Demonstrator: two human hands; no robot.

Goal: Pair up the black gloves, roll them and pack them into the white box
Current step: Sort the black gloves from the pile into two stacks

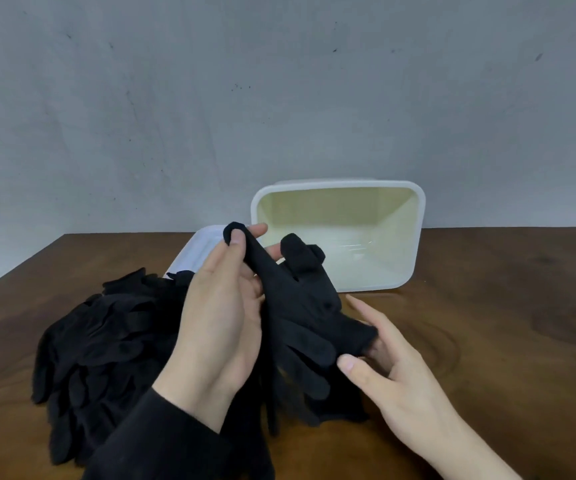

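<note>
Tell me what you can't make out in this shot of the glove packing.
Head view only:
- Count of gloves in the black pile: they overlap, and the left hand covers part.
- Whether the held gloves are one or two: black folds merge.
- White lid: mostly hidden behind the hand and pile.

My left hand [217, 306] covers the middle of the black glove [300, 306] I'm holding, so only its ends show. My right hand [394, 368] has its fingertips tucked under the cloth — I can't tell how many pinch it. The white lid [196, 252] lies mostly behind my left hand and the glove pile [106, 348]. The pile blurs into one dark mass — no counting the gloves. My left sleeve [161, 445] runs off the bottom edge.
</note>
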